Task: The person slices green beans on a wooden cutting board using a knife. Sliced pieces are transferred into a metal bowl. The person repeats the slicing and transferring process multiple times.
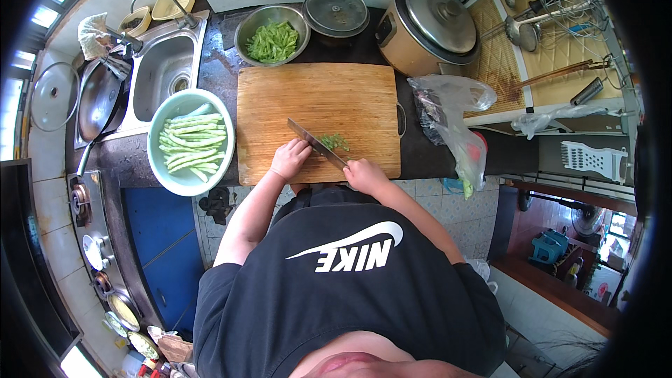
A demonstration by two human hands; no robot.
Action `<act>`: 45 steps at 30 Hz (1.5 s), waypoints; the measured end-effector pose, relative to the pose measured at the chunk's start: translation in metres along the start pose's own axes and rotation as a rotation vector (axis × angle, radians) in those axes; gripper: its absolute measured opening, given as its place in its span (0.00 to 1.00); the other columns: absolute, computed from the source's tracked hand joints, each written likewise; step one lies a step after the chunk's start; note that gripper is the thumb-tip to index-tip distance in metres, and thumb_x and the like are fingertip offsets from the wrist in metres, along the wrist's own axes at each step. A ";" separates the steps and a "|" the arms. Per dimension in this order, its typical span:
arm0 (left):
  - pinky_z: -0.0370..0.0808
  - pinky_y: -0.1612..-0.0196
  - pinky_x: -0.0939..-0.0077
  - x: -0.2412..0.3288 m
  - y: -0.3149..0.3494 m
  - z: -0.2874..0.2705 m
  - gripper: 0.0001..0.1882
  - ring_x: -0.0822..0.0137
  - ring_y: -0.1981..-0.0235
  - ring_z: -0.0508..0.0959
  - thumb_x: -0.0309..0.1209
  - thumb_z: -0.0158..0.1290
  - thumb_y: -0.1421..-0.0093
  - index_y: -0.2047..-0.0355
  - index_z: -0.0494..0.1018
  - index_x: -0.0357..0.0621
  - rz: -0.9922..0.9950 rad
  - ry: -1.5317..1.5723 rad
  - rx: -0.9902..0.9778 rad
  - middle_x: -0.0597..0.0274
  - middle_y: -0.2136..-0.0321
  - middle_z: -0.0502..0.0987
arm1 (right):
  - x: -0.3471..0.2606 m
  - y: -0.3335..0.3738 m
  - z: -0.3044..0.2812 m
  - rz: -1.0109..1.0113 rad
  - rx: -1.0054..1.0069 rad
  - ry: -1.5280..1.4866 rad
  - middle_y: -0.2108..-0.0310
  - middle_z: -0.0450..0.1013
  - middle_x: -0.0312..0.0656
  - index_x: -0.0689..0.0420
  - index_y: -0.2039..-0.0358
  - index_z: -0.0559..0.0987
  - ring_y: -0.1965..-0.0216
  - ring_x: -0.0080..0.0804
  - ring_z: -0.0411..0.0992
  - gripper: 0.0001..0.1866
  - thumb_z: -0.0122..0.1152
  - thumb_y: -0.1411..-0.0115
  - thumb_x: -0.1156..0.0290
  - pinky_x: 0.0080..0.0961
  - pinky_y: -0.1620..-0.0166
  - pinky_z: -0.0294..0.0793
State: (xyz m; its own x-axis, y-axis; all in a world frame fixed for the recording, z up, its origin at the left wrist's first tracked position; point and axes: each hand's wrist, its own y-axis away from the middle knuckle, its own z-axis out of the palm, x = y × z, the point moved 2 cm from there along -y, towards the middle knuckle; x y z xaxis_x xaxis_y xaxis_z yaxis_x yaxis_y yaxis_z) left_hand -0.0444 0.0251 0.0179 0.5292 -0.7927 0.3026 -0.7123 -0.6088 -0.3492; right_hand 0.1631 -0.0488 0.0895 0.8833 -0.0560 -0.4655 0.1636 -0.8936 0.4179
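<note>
My right hand (365,176) is wrapped round the handle of a kitchen knife (313,141), near the front edge of the wooden cutting board (315,91). The blade slants away to the far left across the board. On the blade's left side, my left hand (290,159) rests on the board with its fingers curled close to the steel; whatever they grip is hidden. A small heap of chopped green pieces (335,142) lies just right of the blade. Left of the board, a pale green basin (155,141) holds several whole green beans (192,141).
Behind the board stand a steel bowl (241,31) of cut green vegetables, a lidded pot (336,12) and a rice cooker (430,24). A plastic bag (455,108) lies to the right. The sink (164,73) and a wok (101,101) are at the far left.
</note>
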 end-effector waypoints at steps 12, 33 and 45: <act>0.75 0.62 0.71 -0.003 0.005 0.005 0.14 0.63 0.59 0.75 0.25 0.50 0.57 0.67 0.74 0.43 0.007 0.019 0.071 0.63 0.62 0.75 | 0.006 -0.020 0.014 0.004 0.117 -0.080 0.78 0.74 0.54 0.60 0.74 0.77 0.74 0.55 0.73 0.16 0.49 0.42 0.60 0.47 0.67 0.72; 0.75 0.66 0.72 -0.004 0.010 -0.017 0.12 0.64 0.66 0.75 0.27 0.51 0.56 0.68 0.75 0.45 -0.107 -0.004 0.152 0.64 0.68 0.75 | -0.006 -0.030 0.009 -0.018 -0.003 -0.001 0.74 0.75 0.54 0.61 0.73 0.76 0.70 0.54 0.74 0.16 0.48 0.41 0.61 0.47 0.65 0.73; 0.74 0.69 0.72 0.006 0.004 0.000 0.10 0.64 0.68 0.74 0.25 0.50 0.55 0.70 0.73 0.45 -0.091 0.016 0.067 0.64 0.69 0.73 | 0.005 0.000 -0.001 -0.058 0.069 0.010 0.77 0.74 0.53 0.59 0.74 0.76 0.73 0.52 0.74 0.14 0.47 0.41 0.63 0.46 0.67 0.73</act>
State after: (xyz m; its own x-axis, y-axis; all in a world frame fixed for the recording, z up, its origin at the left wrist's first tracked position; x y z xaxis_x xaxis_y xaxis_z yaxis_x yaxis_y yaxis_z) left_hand -0.0442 0.0175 0.0180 0.5825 -0.7339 0.3494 -0.6291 -0.6792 -0.3780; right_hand 0.1685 -0.0482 0.0879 0.8774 0.0007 -0.4797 0.1843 -0.9237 0.3358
